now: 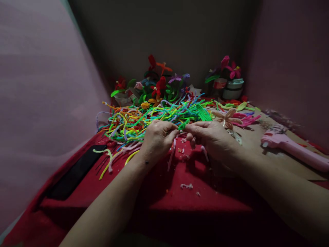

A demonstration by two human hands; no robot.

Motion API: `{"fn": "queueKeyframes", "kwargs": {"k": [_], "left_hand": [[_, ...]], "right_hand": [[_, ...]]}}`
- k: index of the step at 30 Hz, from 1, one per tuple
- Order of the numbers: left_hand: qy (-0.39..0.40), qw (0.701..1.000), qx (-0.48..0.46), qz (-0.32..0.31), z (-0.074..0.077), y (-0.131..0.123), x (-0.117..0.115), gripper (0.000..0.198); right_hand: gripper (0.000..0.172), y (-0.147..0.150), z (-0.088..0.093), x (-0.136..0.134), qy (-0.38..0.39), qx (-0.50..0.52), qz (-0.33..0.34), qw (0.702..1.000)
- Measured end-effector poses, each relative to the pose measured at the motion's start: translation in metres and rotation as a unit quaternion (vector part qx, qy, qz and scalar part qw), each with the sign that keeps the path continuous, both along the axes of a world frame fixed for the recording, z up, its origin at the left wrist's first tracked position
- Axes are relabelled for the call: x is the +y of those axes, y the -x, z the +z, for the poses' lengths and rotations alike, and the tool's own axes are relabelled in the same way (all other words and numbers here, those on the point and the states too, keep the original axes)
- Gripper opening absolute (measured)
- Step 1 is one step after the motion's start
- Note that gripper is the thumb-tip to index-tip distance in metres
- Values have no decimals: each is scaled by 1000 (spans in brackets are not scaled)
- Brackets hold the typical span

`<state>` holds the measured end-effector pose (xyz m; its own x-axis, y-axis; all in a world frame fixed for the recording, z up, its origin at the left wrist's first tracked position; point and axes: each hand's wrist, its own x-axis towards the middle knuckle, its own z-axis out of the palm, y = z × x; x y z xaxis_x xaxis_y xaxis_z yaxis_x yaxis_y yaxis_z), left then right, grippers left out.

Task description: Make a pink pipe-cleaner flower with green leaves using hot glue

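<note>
Head view, both hands (158, 138) (214, 138), pinched green piece (183, 125)

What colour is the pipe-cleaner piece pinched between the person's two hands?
Green; the pipe-cleaner piece shows best in the head view.

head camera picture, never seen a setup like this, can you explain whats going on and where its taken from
There is no machine here: these are a person's bare hands, seen from a camera worn on their head, looking forward and down. The left hand and right hand meet in the middle, pinching a small green fuzzy piece between their fingertips. On the red cloth lies a tangled pile of colourful pipe cleaners, with fuzzy flowers behind it. A black slab, probably a phone, lies at left; a pink glue gun rests on cardboard at right.
</note>
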<state>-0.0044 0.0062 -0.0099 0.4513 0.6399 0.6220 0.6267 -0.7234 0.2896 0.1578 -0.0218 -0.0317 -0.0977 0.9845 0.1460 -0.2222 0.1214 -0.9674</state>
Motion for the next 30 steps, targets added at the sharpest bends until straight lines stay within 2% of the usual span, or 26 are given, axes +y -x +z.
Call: {"fn": "queueKeyframes", "kwargs": {"k": [2, 5, 7, 9, 12, 13, 14, 15, 16, 17, 19, 20, 22, 24, 27, 30], "left_hand": [[9, 1000, 1, -2, -1, -2, -1, 10], [21, 1000, -6, 9, -3, -4, -1, 11], [42, 999, -14, 22, -5, -5, -1, 12], [67, 997, -14, 28, -6, -7, -2, 15], [65, 997, 31, 21, -7, -10, -5, 18], [52, 997, 52, 6, -7, -11, -6, 19], [40, 997, 66, -16, -7, -11, -6, 19], [31, 996, 71, -43, -6, -11, -6, 18], [29, 995, 65, -73, -5, -10, -7, 17], [37, 993, 48, -103, -3, -9, -7, 15], [70, 987, -12, -147, 1, -6, -7, 10], [93, 982, -47, -159, 2, -5, -7, 9], [143, 971, -119, -153, 3, -5, -9, 8], [176, 963, -171, -110, 2, -7, -10, 9], [148, 971, -184, -23, -3, -11, -10, 9], [52, 988, -140, 26, -9, -16, -9, 10]], "right_hand": [[25, 2, 0, -2, -46, -50, -54, 996], [22, 4, 1, -6, -52, -118, -97, 987], [19, 5, 0, -8, -85, -186, -132, 970], [17, 6, -2, -11, -186, -298, -176, 920], [18, 5, -3, -12, -353, -465, -200, 787], [19, 3, -2, -11, -382, -495, -194, 756], [19, 1, 0, -10, -394, -504, -189, 745], [18, -3, 2, -8, -386, -492, -182, 759], [15, -6, 5, -5, -356, -458, -171, 796], [12, -9, 7, -2, -304, -403, -149, 850], [6, -14, 11, 2, -135, -252, -60, 956], [6, -15, 11, 3, -45, -167, -7, 985], [10, -13, 9, 4, 81, -16, 75, 994], [15, -6, 3, 4, 129, 91, 102, 982], [18, 6, -5, 1, 123, 157, 71, 977], [19, 11, -7, -5, 53, 82, -21, 995]]}}
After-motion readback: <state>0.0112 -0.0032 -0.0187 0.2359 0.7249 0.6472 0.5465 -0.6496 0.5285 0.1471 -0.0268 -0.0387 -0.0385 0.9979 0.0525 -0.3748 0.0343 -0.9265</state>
